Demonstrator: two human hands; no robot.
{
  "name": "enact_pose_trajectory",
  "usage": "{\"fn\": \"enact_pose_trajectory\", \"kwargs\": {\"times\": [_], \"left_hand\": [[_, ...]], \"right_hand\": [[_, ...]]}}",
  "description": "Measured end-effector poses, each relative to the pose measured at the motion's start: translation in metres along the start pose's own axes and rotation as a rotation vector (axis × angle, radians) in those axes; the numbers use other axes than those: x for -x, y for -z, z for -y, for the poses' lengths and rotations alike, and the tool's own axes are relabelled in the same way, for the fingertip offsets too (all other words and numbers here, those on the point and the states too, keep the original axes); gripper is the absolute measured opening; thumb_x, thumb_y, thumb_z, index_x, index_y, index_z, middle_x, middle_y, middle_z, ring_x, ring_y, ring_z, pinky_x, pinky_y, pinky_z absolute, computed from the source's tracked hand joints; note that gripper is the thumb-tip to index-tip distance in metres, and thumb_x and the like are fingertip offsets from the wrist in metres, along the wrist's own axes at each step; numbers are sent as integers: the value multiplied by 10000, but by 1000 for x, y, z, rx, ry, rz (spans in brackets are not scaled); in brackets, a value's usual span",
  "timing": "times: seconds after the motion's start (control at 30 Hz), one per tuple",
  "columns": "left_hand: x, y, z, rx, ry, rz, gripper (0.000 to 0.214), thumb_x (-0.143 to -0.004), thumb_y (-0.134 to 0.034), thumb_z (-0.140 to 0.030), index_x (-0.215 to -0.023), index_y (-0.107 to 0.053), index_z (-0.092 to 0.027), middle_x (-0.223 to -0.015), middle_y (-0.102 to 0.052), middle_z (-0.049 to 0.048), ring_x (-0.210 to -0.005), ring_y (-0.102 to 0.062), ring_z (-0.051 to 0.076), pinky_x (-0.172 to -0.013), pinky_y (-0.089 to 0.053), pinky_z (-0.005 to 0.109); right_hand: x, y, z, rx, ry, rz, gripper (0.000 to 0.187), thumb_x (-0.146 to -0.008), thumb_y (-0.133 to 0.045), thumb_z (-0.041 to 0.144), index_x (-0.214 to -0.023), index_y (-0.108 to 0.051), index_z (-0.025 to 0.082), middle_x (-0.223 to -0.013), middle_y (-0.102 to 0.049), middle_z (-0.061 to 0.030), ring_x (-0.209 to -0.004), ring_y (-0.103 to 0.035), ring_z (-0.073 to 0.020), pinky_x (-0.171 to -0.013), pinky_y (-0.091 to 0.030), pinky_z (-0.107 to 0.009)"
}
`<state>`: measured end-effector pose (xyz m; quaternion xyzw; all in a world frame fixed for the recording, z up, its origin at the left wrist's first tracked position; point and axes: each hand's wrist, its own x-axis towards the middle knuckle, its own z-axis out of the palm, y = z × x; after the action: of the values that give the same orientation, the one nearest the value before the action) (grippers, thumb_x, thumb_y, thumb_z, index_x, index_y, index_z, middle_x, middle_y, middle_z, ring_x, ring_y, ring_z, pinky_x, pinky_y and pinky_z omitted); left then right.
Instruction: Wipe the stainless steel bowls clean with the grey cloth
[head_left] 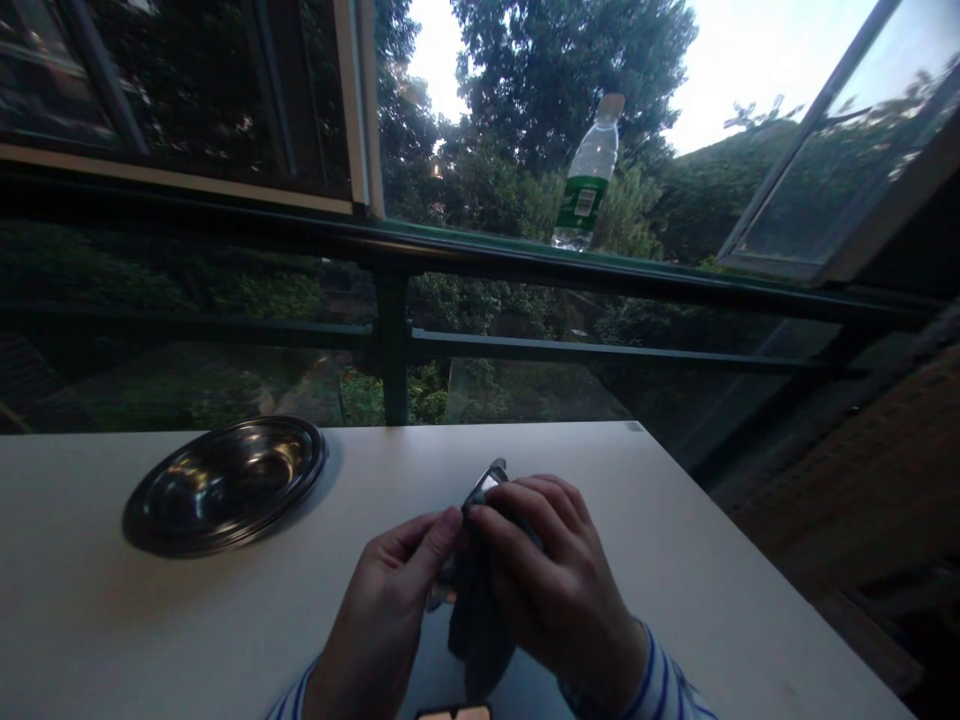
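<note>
Over the white table [600, 600], my two hands meet around a pair of glasses [486, 486]. One lens with its rim shows beyond my right fingers, and a bit of the other end shows below. Thumb and fingers of my left hand [394, 590] pinch the glasses near the middle. My right hand [551, 570] is closed on a dark grey cloth [480, 630], pressing it against the glasses. The cloth hangs down between both hands, hiding much of the frame.
Stacked shiny metal plates [225, 485] lie at the left of the table. A phone-like edge [454, 713] shows at the bottom. Beyond the table runs a dark railing [465, 255]; a plastic bottle with a green label [583, 200] stands on the ledge by the open window [817, 190].
</note>
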<state>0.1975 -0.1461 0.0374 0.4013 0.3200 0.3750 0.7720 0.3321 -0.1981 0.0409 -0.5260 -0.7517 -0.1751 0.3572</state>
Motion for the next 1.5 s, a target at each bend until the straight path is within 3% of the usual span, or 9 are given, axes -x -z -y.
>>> {"fn": "enact_pose_trajectory", "kwargs": {"times": [0.13, 0.3, 0.43, 0.5, 0.8, 0.97, 1.2, 1.33, 1.5], "left_hand": [[-1, -1, 1, 7, 0, -19, 194, -651, -657, -292, -751, -712, -136, -537, -607, 12, -510, -505, 114, -554, -412, 230], [-1, 0, 0, 9, 16, 3, 198, -656, -653, -294, -757, -709, -132, -627, -647, 33, -505, -503, 105, -512, -396, 214], [0, 0, 0, 6, 9, 11, 200, -676, -638, -292, -771, -706, -130, -674, -660, 45, -526, -512, 104, -531, -408, 215], [0, 1, 1, 11, 6, 17, 196, -691, -626, -287, -787, -703, -135, -676, -660, 41, -574, -538, 115, -589, -428, 226], [-2, 1, -3, 203, -1, -40, 224, -718, -602, -276, -870, -673, -128, -732, -653, 33, -588, -548, 100, -542, -435, 206], [0, 0, -7, 226, 17, -83, 256, -717, -590, -315, -859, -665, -115, -713, -652, 39, -622, -572, 131, -566, -456, 238], [2, 0, -9, 244, 72, -40, 296, -721, -581, -345, -897, -665, -123, -747, -671, 49, -663, -600, 145, -612, -464, 243], [1, 0, -10, 253, 65, -28, 310, -726, -580, -330, -959, -644, -136, -783, -674, 53, -680, -608, 161, -585, -466, 252], [1, 0, -8, 309, 12, -32, 270, -737, -581, -279, -962, -641, -143, -811, -671, 39, -728, -602, 148, -622, -464, 233]], "right_hand": [[0, 0, -1, 6, -108, 1, 267, -802, -428, 159, -1046, -535, 144, -996, -541, -98, -917, -463, -215, -793, -395, -395], [-1, 1, 1, -30, 25, 39, 258, -807, -441, 196, -1044, -538, 166, -1010, -541, -89, -916, -462, -216, -806, -386, -406], [0, -2, -4, 24, -130, -14, 271, -811, -410, 154, -1054, -528, 148, -999, -539, -98, -918, -457, -220, -806, -390, -416], [1, -3, -5, 20, -140, 12, 290, -807, -414, 156, -1077, -520, 148, -1010, -532, -102, -926, -452, -225, -793, -401, -416], [-1, -9, 12, -11, 191, 65, 299, -757, -475, 158, -1042, -564, 151, -1025, -579, -70, -947, -477, -199, -867, -376, -404], [4, -13, 11, 37, 269, 17, 268, -752, -497, 130, -998, -596, 166, -998, -612, -42, -945, -500, -176, -899, -361, -389], [6, -16, 13, 39, 314, 4, 260, -759, -537, 124, -1006, -602, 179, -992, -622, -15, -953, -505, -159, -902, -374, -368], [6, -17, 10, 39, 285, -65, 264, -749, -554, 129, -1007, -598, 154, -1012, -602, -53, -964, -493, -180, -882, -396, -377], [8, -15, 5, 43, 124, -84, 321, -755, -531, 133, -1073, -558, 104, -1075, -537, -137, -1000, -457, -234, -805, -441, -397]]}}
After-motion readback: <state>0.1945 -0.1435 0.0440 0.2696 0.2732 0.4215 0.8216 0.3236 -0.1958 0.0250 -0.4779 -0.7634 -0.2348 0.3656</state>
